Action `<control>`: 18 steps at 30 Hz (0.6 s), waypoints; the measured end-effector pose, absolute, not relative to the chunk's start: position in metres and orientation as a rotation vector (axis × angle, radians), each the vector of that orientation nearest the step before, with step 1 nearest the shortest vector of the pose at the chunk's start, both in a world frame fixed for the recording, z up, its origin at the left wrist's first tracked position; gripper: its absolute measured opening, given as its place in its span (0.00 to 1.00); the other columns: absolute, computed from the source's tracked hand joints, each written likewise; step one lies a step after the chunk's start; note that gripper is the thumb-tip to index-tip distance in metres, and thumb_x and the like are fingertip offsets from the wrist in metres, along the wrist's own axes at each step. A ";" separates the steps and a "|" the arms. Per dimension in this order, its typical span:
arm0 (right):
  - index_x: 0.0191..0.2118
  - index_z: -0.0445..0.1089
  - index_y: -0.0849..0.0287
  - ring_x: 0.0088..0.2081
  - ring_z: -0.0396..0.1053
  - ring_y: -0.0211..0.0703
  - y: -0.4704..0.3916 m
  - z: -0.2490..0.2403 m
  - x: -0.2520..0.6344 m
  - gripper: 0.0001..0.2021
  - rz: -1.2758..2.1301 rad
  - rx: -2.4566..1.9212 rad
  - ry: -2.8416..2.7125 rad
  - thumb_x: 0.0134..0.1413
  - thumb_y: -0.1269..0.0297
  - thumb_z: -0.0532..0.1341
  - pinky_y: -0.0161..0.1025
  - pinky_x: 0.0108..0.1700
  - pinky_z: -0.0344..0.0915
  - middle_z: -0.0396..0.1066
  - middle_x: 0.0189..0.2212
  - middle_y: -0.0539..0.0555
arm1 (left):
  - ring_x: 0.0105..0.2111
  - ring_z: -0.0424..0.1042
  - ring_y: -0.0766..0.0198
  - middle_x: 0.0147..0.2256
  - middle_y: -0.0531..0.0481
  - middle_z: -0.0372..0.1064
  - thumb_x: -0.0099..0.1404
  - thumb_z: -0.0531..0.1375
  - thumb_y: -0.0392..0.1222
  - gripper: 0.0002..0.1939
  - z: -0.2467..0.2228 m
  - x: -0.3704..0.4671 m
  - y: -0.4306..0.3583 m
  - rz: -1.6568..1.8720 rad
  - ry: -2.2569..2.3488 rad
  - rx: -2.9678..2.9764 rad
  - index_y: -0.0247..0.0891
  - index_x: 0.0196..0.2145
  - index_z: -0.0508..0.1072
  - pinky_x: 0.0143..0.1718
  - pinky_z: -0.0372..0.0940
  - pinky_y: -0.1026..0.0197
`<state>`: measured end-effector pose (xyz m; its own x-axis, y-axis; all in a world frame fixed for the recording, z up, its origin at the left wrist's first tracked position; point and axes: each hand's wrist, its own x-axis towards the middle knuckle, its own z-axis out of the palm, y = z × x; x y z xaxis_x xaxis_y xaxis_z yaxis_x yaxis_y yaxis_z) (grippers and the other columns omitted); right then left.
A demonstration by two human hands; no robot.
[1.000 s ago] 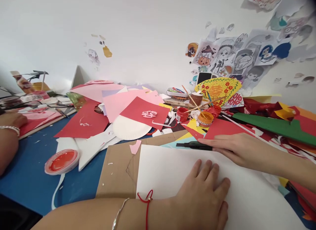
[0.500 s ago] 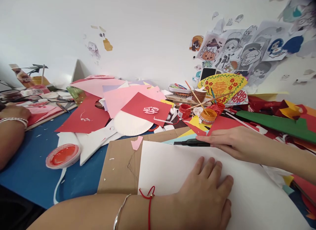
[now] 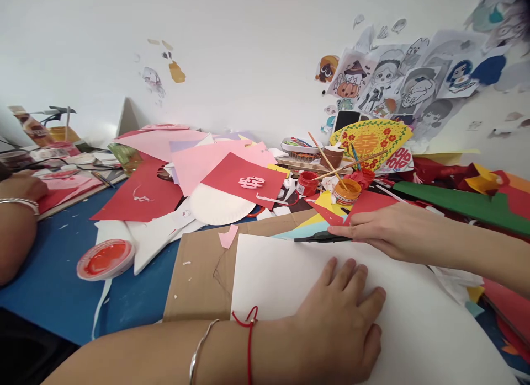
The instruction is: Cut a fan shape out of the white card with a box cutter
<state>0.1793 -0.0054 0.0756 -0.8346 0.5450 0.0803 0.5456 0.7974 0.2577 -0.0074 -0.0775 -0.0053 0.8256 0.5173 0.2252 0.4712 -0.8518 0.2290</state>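
My left hand (image 3: 342, 319), with a red cord and a silver bangle at the wrist, lies spread on a large white sheet (image 3: 430, 324). My right hand (image 3: 376, 230) reaches in from the right, its fingers around a black tool (image 3: 321, 238), perhaps a craft knife or a pen; its tip rests at the sheet's far edge. Brown cardboard (image 3: 194, 269) lies under the sheet's left side, with a pink paper scrap (image 3: 228, 236) on it. Light blue paper (image 3: 298, 231) shows just beyond the tool.
Paint pots (image 3: 346, 192) with brushes stand behind my right hand. A dish of red paint (image 3: 105, 260) sits on the blue table (image 3: 136, 297). Red and pink papers pile up toward the wall. Another person's hand (image 3: 25, 187) rests at the far left.
The black tool and my right hand have shifted very slightly relative to the sheet's edge. My left hand stays flat on the sheet. The whole view has moved a little.
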 end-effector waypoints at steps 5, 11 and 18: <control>0.57 0.64 0.49 0.25 0.69 0.36 -0.010 0.083 0.188 0.24 -0.413 -0.905 -3.070 0.58 0.74 0.49 0.31 0.21 0.54 0.75 0.35 0.49 | 0.61 0.49 0.45 0.61 0.36 0.51 0.69 0.43 0.47 0.25 -0.004 -0.008 -0.077 0.413 0.769 2.810 0.34 0.59 0.56 0.61 0.44 0.42; 0.58 0.64 0.49 0.22 0.67 0.37 -0.016 0.086 0.194 0.25 -0.457 -0.949 -3.070 0.56 0.76 0.50 0.32 0.18 0.48 0.75 0.32 0.49 | 0.62 0.48 0.46 0.61 0.37 0.51 0.69 0.44 0.47 0.25 -0.006 -0.007 -0.076 0.417 0.763 2.773 0.36 0.60 0.56 0.61 0.43 0.41; 0.58 0.64 0.50 0.22 0.66 0.34 -0.018 0.090 0.198 0.25 -0.416 -0.951 -3.080 0.56 0.76 0.49 0.31 0.18 0.49 0.74 0.33 0.50 | 0.62 0.47 0.45 0.62 0.37 0.50 0.69 0.44 0.47 0.25 -0.006 -0.007 -0.076 0.401 0.762 2.771 0.36 0.60 0.56 0.61 0.43 0.41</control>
